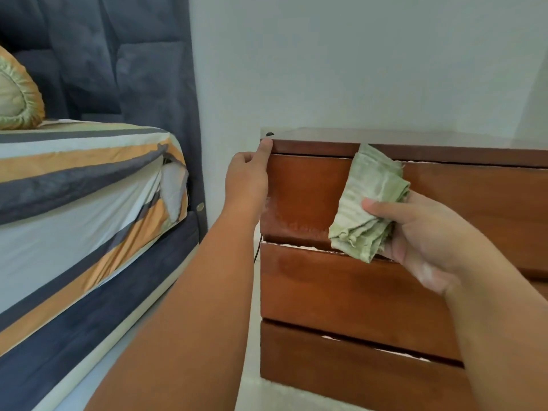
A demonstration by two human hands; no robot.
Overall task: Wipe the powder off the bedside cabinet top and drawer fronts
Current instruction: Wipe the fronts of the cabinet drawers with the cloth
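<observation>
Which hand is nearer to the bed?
Left. The left hand rests on the cabinet's left edge, beside the bed; the right hand is farther right, holding the cloth.

Soft, even daylight, no hard shadows. Pale glare washes out the cabinet top [385,134]. Wide-angle bend at edges; overall slightly soft, forearms near the bottom blurry.
</observation>
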